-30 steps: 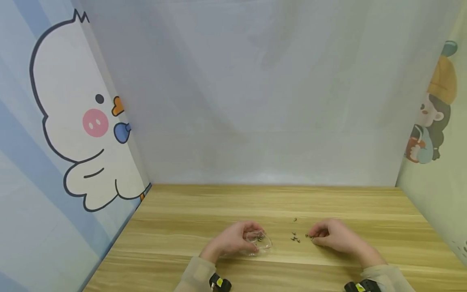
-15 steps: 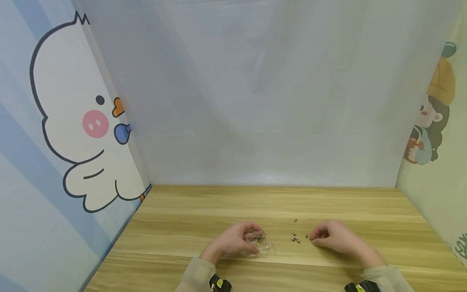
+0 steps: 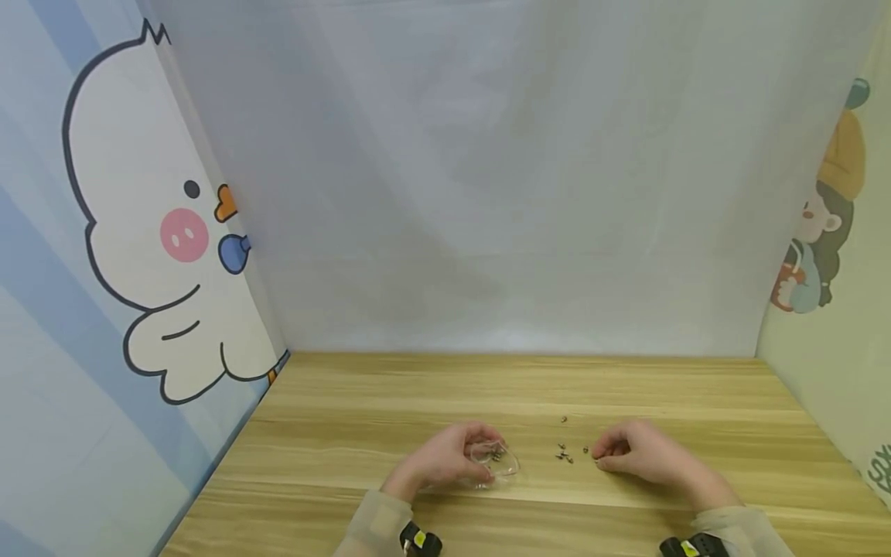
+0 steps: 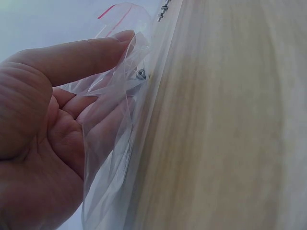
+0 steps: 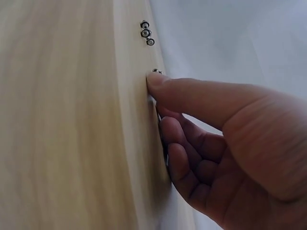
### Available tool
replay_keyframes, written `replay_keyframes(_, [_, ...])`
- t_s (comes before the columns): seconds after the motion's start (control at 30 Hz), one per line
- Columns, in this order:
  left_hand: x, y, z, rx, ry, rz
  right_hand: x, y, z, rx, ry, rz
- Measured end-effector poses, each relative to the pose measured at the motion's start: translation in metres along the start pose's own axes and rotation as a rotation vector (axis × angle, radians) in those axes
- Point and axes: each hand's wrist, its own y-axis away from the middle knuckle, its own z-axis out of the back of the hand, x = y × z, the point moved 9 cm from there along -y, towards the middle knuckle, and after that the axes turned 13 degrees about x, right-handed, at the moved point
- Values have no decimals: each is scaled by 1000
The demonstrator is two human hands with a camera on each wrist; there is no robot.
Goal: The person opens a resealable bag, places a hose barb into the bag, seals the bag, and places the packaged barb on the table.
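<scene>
a wood-grain tabletop (image 3: 529,379) lies beneath both hands. the left hand (image 3: 445,456) grips a clear zip bag (image 4: 110,124); the right hand (image 3: 650,455) brings thumb close to curled fingers, any hold hidden. only the left wrist view shows the red seal line (image 4: 118,21). bagged metal screws (image 3: 496,455) sit by the left fingers; loose screws (image 3: 562,456) lie between the hands, one just beside the right fingertips.

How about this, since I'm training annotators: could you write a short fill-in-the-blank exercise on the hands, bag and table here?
1. The left hand grips a clear plastic bag bearing lines coloured ____.
2. In the head view, the loose metal fasteners lie ____ the left hand and the right hand.
3. The tabletop is patterned like ____ grain.

Missing words: red; between; wood.
</scene>
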Motion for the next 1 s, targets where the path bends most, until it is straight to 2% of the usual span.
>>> replay_keyframes(0.5, [-1,1,-1,-4,10,8,3,0,-2,5,53,11])
replay_keyframes(1.0, [0,-2,0,-3,9,8,-7,-3,0,12,1,27])
